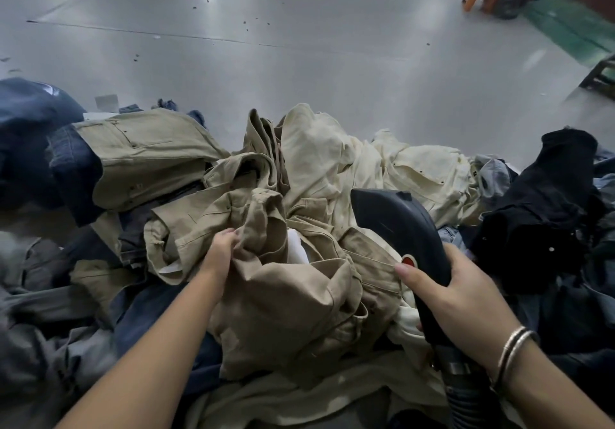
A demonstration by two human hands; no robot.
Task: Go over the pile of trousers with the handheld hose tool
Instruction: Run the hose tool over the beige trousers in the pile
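Grey floor (299,29) behind a heaped pile of trousers (266,195), with the work in mid-course.
Left hand (221,249) pinches khaki trousers (266,282) at the middle; right hand (466,299) grips the hose tool (399,229), its head over cream trousers (332,162). How much is done can't be judged; dark trousers (549,202) lie well aside.
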